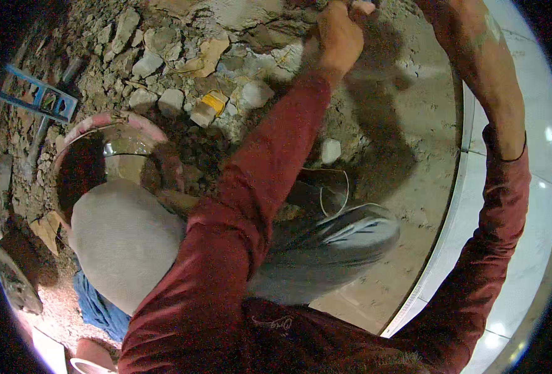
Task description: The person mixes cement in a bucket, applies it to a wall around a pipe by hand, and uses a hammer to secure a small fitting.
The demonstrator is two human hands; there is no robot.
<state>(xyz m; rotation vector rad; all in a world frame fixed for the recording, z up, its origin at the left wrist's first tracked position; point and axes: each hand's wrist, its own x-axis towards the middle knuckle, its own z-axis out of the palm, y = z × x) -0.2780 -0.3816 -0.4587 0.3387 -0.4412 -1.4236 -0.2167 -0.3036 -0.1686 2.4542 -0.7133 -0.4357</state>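
My left hand (341, 39) reaches to the top edge of the view, over broken rubble and beside a strip of sandy mortar bed (432, 121). Its fingers are curled and partly cut off; what they hold, if anything, I cannot make out. At the upper right, my right hand (465, 44) passes above the boundary between the mortar bed and the white glossy floor tiles (505, 196). A pale smear marks its skin, and its fingertips lie outside the picture. Below my left hand is a small whitish block (330, 150).
Left of me stands a bucket with a pinkish rim (140, 120), beside my grey-trousered knee (126, 248). A blue spirit level (42, 96) lies on rubble. Yellow string (214, 104) is wound around a small block. Blue cloth (98, 308) lies at lower left.
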